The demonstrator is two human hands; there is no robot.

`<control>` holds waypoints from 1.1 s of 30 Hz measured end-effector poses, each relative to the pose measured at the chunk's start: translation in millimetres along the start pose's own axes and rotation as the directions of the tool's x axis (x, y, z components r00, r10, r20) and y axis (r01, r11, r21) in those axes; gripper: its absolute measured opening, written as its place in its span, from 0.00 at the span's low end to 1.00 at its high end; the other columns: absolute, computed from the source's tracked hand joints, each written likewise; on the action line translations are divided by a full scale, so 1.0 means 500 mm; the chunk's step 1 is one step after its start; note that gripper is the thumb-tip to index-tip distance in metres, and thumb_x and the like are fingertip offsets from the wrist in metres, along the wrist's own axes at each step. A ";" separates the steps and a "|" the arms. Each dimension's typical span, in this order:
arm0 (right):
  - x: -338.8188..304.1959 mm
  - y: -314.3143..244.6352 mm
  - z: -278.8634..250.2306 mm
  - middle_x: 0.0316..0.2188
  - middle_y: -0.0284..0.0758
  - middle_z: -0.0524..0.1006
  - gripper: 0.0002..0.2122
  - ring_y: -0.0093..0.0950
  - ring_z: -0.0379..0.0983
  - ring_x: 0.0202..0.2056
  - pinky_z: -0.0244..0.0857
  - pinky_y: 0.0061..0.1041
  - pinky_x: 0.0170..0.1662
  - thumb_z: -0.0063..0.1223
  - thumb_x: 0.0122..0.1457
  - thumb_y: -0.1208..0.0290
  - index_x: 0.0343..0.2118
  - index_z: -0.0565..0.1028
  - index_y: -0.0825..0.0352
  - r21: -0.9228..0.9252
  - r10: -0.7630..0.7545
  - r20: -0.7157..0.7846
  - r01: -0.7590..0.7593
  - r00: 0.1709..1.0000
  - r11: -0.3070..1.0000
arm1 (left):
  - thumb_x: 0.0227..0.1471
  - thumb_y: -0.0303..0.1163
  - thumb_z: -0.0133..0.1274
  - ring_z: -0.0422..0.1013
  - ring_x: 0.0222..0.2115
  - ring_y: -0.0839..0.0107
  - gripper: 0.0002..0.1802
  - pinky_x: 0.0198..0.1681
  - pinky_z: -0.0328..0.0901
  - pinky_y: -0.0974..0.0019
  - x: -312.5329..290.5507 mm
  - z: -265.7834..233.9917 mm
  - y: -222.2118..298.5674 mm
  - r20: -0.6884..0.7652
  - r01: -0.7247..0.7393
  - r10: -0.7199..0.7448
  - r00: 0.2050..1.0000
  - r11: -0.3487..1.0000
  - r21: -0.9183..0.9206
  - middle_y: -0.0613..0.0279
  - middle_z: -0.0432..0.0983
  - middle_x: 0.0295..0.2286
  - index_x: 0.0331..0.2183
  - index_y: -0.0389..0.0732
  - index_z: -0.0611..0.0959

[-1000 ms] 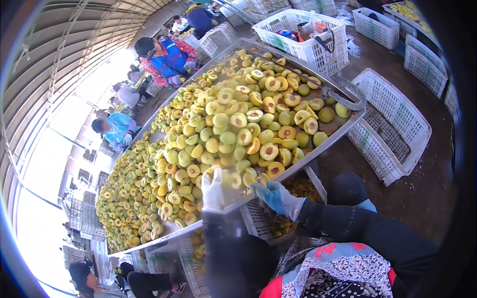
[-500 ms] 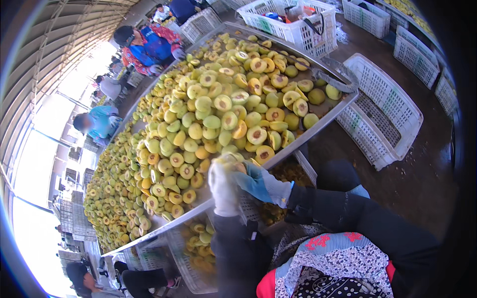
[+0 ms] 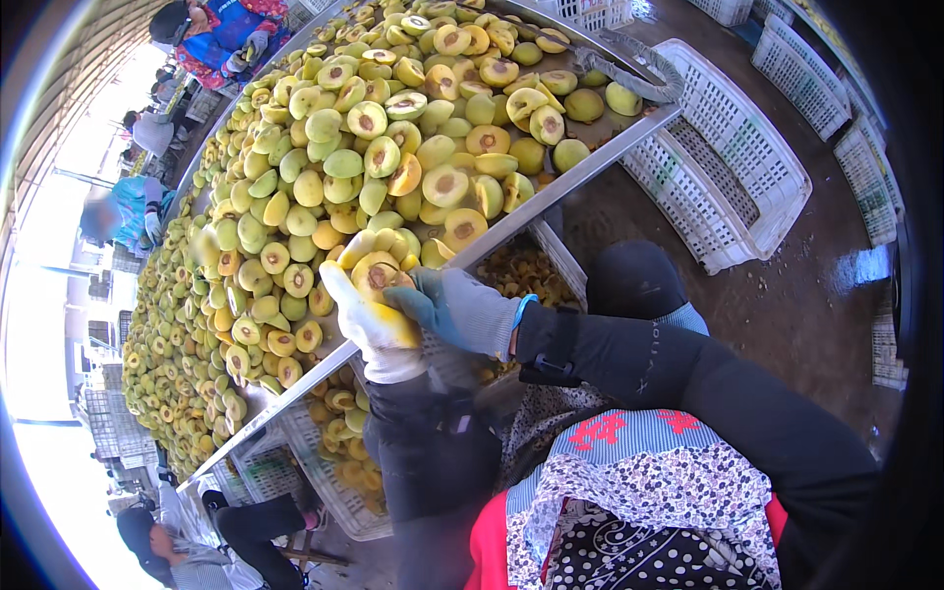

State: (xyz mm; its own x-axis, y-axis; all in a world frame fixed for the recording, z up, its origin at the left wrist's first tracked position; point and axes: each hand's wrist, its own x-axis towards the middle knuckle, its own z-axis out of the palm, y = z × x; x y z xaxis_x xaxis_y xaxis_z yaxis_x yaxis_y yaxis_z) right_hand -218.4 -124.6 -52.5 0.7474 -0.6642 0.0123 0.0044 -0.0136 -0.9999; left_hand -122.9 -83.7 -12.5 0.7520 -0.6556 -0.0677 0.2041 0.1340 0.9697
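At the near edge of a metal-rimmed table (image 3: 324, 371), my left hand (image 3: 382, 332) in a white and yellow glove is closed around a peach half (image 3: 374, 275), its cut face with the brown stone hollow turned up. More yellow-green pieces show by the fingers of that hand. My right hand (image 3: 462, 310), gloved in grey and blue, is closed with its fingertips against the peach half; what it grips, if anything, is hidden. Just beyond both hands lies a large heap of halved peaches (image 3: 344, 162), many showing brown centres.
White plastic crates (image 3: 757, 147) stand on the wet floor to the right. Under the table edge are a crate (image 3: 339, 492) of peach halves and another holding brownish scraps (image 3: 526, 275). Co-workers sit along the far left side (image 3: 128, 211), and another person (image 3: 187, 541) is at the lower left.
The view has shifted, so the table and crates sit further left and higher. My hands, blurred before, now show the peach half's cut face turned up.
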 end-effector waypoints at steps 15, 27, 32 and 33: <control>-0.022 0.025 0.030 0.30 0.30 0.77 0.18 0.17 0.68 0.35 0.66 0.23 0.38 0.43 0.69 0.59 0.41 0.76 0.72 0.216 -0.011 -0.017 0.015 1.000 0.976 | 0.65 0.45 0.37 0.75 0.30 0.64 0.25 0.35 0.71 0.64 -0.003 -0.011 -0.003 0.142 0.177 -0.144 0.979 0.950 -0.257 0.52 0.78 0.34 0.45 0.34 0.78; -0.017 0.005 0.016 0.25 0.26 0.71 0.19 0.15 0.62 0.31 0.63 0.21 0.35 0.44 0.68 0.57 0.36 0.76 0.72 0.127 0.081 0.014 -0.083 0.997 0.989 | 0.59 0.40 0.43 0.69 0.51 0.58 0.31 0.54 0.67 0.58 0.006 -0.057 -0.005 0.322 -0.006 0.119 0.939 0.944 -0.331 0.47 0.69 0.51 0.58 0.30 0.67; -0.016 0.039 0.027 0.25 0.22 0.69 0.17 0.13 0.60 0.30 0.60 0.17 0.33 0.43 0.69 0.58 0.37 0.75 0.70 0.172 0.128 0.032 -0.131 0.991 0.976 | 0.51 0.38 0.46 0.68 0.52 0.56 0.36 0.58 0.63 0.57 0.010 -0.062 -0.013 0.409 0.117 0.053 0.911 0.918 -0.379 0.44 0.67 0.52 0.58 0.28 0.66; -0.017 0.041 0.030 0.25 0.22 0.69 0.17 0.13 0.60 0.30 0.60 0.17 0.33 0.43 0.69 0.58 0.37 0.75 0.70 0.214 0.139 0.056 -0.148 0.989 0.965 | 0.49 0.36 0.46 0.69 0.49 0.60 0.35 0.54 0.64 0.63 0.001 -0.051 -0.006 0.358 0.062 0.072 0.931 0.934 -0.351 0.46 0.70 0.50 0.57 0.27 0.68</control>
State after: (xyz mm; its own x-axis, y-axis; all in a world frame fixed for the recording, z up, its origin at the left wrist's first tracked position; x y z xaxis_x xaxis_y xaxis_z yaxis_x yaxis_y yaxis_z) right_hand -214.7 -107.7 -73.1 0.7769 -0.6166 -0.1275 0.0358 0.2453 -0.9688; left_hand -107.4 -65.6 -21.6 0.4903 -0.8668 0.0911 0.4576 0.3450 0.8195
